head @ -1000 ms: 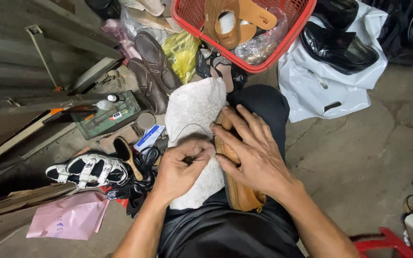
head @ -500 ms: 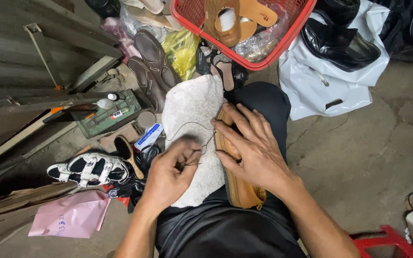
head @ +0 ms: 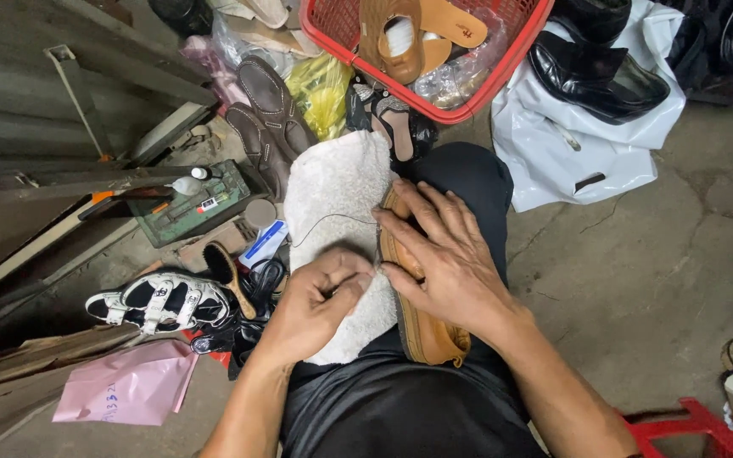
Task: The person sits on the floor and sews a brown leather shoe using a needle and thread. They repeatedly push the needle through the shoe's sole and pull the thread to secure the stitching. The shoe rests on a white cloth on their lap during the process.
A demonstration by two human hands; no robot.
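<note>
Tan leather shoe [head: 422,326] — on lap, over white fleece cloth [head: 332,187]. Right hand [head: 443,254] spread flat, pressing shoe. Left hand [head: 316,305] — grip pinched closed on dark thread [head: 324,222]. Red basket [head: 468,89] of sandals beyond knees.

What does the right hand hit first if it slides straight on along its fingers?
The right hand lies on the tan shoe, fingers aimed up-left. Going on, it probably meets the white fleecy cloth on the lap first; depth is uncertain.

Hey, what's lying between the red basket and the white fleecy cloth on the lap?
In the head view, a dark strappy sandal lies between the red basket and the white cloth.
</note>
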